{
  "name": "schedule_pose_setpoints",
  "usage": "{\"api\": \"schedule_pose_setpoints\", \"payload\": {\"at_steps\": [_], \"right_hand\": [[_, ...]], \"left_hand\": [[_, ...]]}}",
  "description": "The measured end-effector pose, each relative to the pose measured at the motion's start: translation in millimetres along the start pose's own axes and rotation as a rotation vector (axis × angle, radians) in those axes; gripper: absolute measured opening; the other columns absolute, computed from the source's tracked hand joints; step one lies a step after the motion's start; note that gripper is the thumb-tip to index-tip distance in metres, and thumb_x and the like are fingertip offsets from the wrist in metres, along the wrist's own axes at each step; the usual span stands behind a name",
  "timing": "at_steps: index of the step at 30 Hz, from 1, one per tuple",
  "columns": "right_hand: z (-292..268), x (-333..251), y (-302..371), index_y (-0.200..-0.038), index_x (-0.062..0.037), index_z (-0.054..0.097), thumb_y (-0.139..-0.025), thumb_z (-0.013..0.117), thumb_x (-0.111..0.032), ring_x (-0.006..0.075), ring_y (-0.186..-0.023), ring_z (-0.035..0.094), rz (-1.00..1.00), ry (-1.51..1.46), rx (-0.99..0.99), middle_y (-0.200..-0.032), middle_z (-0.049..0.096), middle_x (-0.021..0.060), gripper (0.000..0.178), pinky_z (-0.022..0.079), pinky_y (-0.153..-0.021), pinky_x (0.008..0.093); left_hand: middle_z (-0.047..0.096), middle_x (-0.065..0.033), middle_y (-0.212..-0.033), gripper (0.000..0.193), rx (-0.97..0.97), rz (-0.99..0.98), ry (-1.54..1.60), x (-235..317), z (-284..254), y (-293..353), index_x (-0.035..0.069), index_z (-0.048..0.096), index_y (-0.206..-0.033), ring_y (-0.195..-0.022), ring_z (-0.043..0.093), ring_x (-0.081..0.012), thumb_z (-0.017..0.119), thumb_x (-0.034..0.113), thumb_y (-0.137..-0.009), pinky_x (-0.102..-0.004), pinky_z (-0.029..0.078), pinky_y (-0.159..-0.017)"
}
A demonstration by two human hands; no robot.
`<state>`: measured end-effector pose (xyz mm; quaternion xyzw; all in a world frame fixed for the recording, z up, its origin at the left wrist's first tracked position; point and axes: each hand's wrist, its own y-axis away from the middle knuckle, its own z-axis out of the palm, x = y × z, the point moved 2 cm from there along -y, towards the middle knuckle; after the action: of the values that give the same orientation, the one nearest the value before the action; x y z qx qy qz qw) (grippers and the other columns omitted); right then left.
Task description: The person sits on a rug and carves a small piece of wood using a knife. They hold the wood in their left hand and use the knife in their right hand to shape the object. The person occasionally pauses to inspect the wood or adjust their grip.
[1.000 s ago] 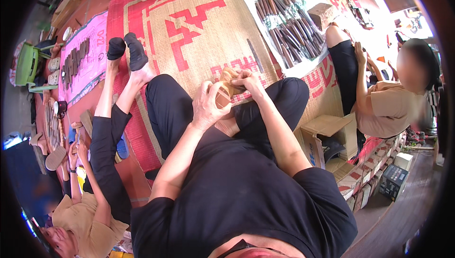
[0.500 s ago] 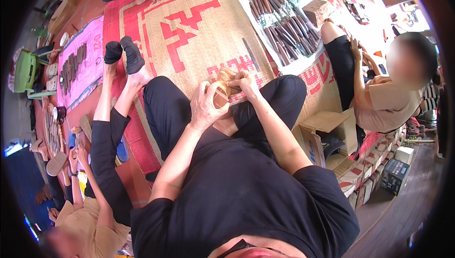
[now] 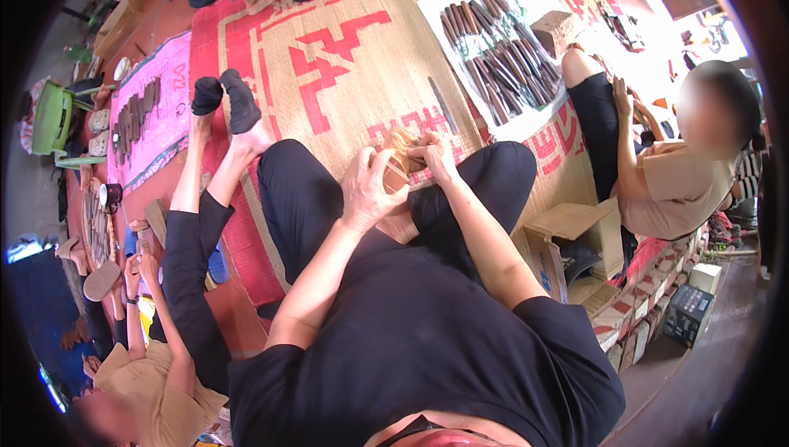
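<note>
Between my bent knees I hold a carved wooden piece (image 3: pixel 396 177), brown below and paler, knobbly at its far end. My left hand (image 3: pixel 370 190) is closed round its left side, fingers curled over it. On its right, my right hand (image 3: pixel 437 156) is closed, with the fingertips pinched against the wood. Whatever small thing may be in that pinch is hidden by the fingers. Beyond my hands, a thin dark tool (image 3: pixel 442 105) lies on the straw mat (image 3: pixel 362 61).
Several dark-handled carving tools (image 3: pixel 505 52) lie on a white cloth, with a wood block (image 3: pixel 552 29) beside them. A cardboard box (image 3: pixel 575 241) stands by my right knee. One person (image 3: pixel 674 184) sits right, another (image 3: pixel 148 381) left, legs stretched out. More tools (image 3: pixel 136 118) lie on pink cloth.
The whole view has shifted slightly, so the mat and people appear a little lower and farther right. Both hands stay closed at the wooden piece, whose angle has changed a little.
</note>
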<state>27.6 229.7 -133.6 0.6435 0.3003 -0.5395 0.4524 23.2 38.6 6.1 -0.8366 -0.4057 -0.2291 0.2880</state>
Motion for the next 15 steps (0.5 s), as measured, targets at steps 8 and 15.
{"api": "schedule_pose_setpoints", "payload": {"at_steps": [8,15], "right_hand": [[-2,9,3,-0.074,-0.0083,0.053,-0.076,0.072,0.003,0.0108,-0.065,0.053,0.143,-0.187,-0.114,-0.072,0.054,-0.0017,0.023,0.043,-0.059,0.0269],[-6,-12,0,-0.070,-0.0051,0.052,-0.072,0.075,0.003,0.0165,-0.072,0.060,0.140,0.104,0.110,-0.078,0.062,0.0074,0.024,0.050,-0.068,0.0293]], "left_hand": [[0.048,-0.0133,-0.105,0.063,0.041,-0.039,0.045,-7,-6,13,0.012,0.055,-0.118,-0.096,0.057,-0.0330,0.081,0.028,-0.063,-0.0429,0.051,-0.081],[0.047,-0.0108,-0.098,0.061,0.038,0.023,-0.013,-1,-2,11,0.012,0.056,-0.115,-0.089,0.058,-0.0300,0.081,0.029,-0.062,-0.0421,0.051,-0.076]]}}
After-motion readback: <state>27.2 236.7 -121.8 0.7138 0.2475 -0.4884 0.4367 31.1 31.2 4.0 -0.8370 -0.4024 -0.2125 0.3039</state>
